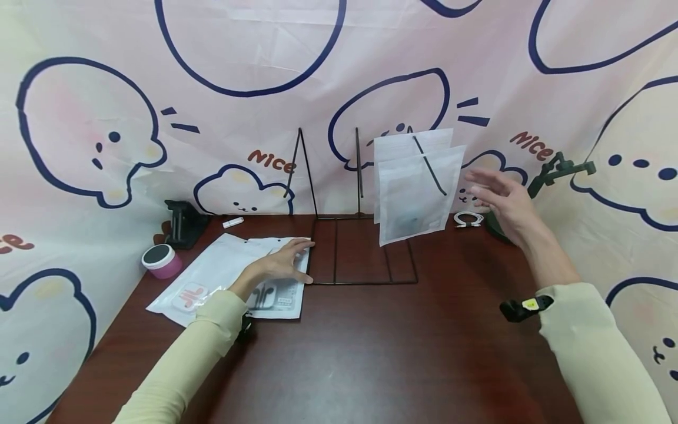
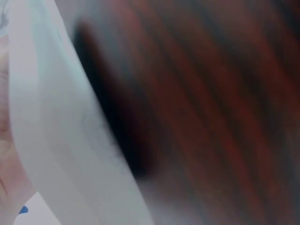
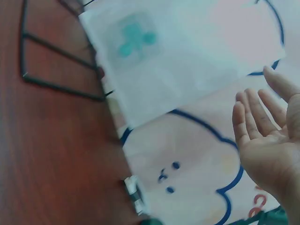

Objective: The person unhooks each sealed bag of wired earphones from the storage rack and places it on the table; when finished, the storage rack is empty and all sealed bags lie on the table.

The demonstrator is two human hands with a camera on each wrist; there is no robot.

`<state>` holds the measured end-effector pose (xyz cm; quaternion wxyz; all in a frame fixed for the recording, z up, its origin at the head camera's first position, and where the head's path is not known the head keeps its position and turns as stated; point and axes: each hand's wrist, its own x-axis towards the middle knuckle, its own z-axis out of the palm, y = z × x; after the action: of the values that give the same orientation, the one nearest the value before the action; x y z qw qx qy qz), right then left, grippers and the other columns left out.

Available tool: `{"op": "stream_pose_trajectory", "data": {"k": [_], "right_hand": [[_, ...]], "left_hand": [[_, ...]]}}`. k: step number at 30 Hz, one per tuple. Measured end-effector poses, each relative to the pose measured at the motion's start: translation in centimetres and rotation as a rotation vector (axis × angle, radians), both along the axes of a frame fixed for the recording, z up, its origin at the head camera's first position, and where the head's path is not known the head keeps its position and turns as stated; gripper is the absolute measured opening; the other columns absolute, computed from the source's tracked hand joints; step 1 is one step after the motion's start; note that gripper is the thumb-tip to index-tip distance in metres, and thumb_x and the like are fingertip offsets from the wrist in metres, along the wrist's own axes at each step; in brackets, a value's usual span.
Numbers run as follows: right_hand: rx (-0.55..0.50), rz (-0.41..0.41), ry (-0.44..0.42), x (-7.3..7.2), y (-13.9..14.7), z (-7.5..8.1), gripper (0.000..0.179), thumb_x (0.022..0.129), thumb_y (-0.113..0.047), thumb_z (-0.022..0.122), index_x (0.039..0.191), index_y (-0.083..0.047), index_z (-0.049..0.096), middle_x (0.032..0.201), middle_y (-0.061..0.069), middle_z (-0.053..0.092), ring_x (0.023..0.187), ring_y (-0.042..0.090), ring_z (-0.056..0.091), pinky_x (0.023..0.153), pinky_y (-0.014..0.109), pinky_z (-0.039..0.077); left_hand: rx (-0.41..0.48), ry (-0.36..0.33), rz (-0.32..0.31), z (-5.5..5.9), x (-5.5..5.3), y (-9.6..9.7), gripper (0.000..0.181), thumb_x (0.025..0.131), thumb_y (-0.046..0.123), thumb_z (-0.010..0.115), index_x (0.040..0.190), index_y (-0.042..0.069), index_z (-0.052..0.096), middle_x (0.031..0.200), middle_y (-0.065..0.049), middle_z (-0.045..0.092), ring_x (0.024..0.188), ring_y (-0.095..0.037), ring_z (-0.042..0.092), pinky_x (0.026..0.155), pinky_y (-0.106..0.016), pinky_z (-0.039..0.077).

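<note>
Two flat white bags [image 1: 415,203] hang on the right arm of the thin black wire rack [image 1: 365,283]. The right hand [image 1: 503,203] is free and loose, just beside them. The left hand [image 1: 278,265], spread out with no grip that I can see, touches the shiny white plastic packs [image 1: 219,265] on the dark red-brown wooden tabletop [image 1: 371,353] (some show earphones). This looks like the hanging step; a next move would call for pinching one pack's top and finding a bare arm.
</note>
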<state>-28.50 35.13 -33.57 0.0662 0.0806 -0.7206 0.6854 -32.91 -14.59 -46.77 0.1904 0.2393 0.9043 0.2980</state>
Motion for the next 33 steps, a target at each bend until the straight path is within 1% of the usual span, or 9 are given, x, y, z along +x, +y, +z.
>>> {"op": "stream_pose_trajectory", "data": {"k": [2, 4, 7, 11, 15, 19, 24, 28, 33], "right_hand": [[0.024, 0.006, 0.018, -0.2, -0.5, 1.0, 0.055, 0.100, -0.011, 0.070, 0.152, -0.008, 0.051, 0.145, 0.005, 0.059, 0.130, 0.018, 0.051, 0.096, 0.022, 0.047], [0.066, -0.016, 0.023, -0.3, -1.2, 1.7, 0.058, 0.099, -0.013, 0.073, 0.152, -0.012, 0.051, 0.151, 0.007, 0.054, 0.136, 0.022, 0.047, 0.101, 0.023, 0.045], [0.068, -0.057, 0.025, -0.6, -2.3, 2.4, 0.058, 0.097, -0.014, 0.075, 0.150, -0.016, 0.054, 0.151, 0.006, 0.053, 0.137, 0.024, 0.046, 0.105, 0.024, 0.043], [-0.011, -0.118, 0.045, -0.8, -3.3, 2.8, 0.052, 0.094, -0.013, 0.078, 0.143, -0.015, 0.061, 0.138, 0.002, 0.061, 0.126, 0.019, 0.053, 0.098, 0.023, 0.046], [-0.065, -0.149, 0.048, -1.0, -3.9, 2.8, 0.049, 0.092, -0.016, 0.081, 0.138, -0.012, 0.064, 0.129, -0.002, 0.062, 0.117, 0.016, 0.055, 0.091, 0.023, 0.048], [-0.050, -0.140, 0.034, -1.0, -4.3, 2.7, 0.044, 0.091, -0.018, 0.082, 0.133, -0.011, 0.067, 0.123, -0.003, 0.065, 0.111, 0.016, 0.058, 0.089, 0.021, 0.050], [-0.027, -0.150, 0.073, -0.7, -4.5, 2.6, 0.031, 0.092, -0.017, 0.081, 0.122, -0.014, 0.072, 0.111, -0.004, 0.071, 0.098, 0.013, 0.064, 0.079, 0.019, 0.055], [-0.025, -0.158, 0.114, -0.1, -4.3, 2.6, 0.024, 0.092, -0.013, 0.081, 0.115, -0.014, 0.076, 0.105, -0.005, 0.072, 0.090, 0.012, 0.066, 0.074, 0.018, 0.056], [0.000, -0.152, 0.160, 1.1, -3.8, 2.6, 0.022, 0.092, -0.010, 0.080, 0.114, -0.008, 0.076, 0.104, -0.003, 0.075, 0.089, 0.012, 0.069, 0.072, 0.019, 0.059]], "left_hand": [[0.000, -0.002, 0.003, 0.1, 0.1, 0.1, 0.103, 0.082, 0.033, 0.088, 0.163, 0.008, 0.029, 0.166, -0.019, 0.021, 0.146, -0.040, 0.037, 0.120, -0.062, 0.028], [0.000, -0.011, 0.006, 0.2, 0.2, 0.0, 0.103, 0.082, 0.032, 0.088, 0.164, 0.008, 0.029, 0.166, -0.019, 0.021, 0.146, -0.040, 0.037, 0.120, -0.063, 0.028], [-0.012, -0.026, 0.005, 0.5, 0.4, -0.1, 0.103, 0.083, 0.033, 0.087, 0.164, 0.009, 0.027, 0.167, -0.019, 0.020, 0.147, -0.040, 0.035, 0.120, -0.063, 0.027], [-0.037, -0.037, -0.006, 1.1, 0.4, 0.1, 0.104, 0.085, 0.034, 0.085, 0.165, 0.010, 0.024, 0.168, -0.018, 0.018, 0.150, -0.040, 0.030, 0.121, -0.064, 0.024], [-0.041, -0.044, -0.017, 1.4, 0.4, 0.3, 0.104, 0.085, 0.033, 0.085, 0.165, 0.010, 0.024, 0.169, -0.019, 0.016, 0.151, -0.041, 0.028, 0.121, -0.065, 0.023], [-0.022, -0.064, -0.017, 1.3, 0.4, 0.2, 0.103, 0.085, 0.030, 0.085, 0.165, 0.009, 0.024, 0.168, -0.019, 0.016, 0.150, -0.041, 0.030, 0.121, -0.064, 0.025], [-0.004, -0.073, -0.011, 1.0, 0.4, 0.1, 0.101, 0.086, 0.027, 0.085, 0.165, 0.008, 0.025, 0.168, -0.019, 0.017, 0.149, -0.039, 0.032, 0.120, -0.063, 0.027], [-0.011, -0.065, -0.018, 1.0, 0.3, 0.1, 0.102, 0.086, 0.028, 0.085, 0.165, 0.007, 0.024, 0.169, -0.019, 0.014, 0.149, -0.040, 0.031, 0.120, -0.063, 0.026], [-0.032, -0.050, -0.028, 1.1, 0.2, 0.2, 0.103, 0.085, 0.028, 0.085, 0.165, 0.007, 0.024, 0.170, -0.020, 0.013, 0.149, -0.041, 0.031, 0.120, -0.063, 0.026]]}}
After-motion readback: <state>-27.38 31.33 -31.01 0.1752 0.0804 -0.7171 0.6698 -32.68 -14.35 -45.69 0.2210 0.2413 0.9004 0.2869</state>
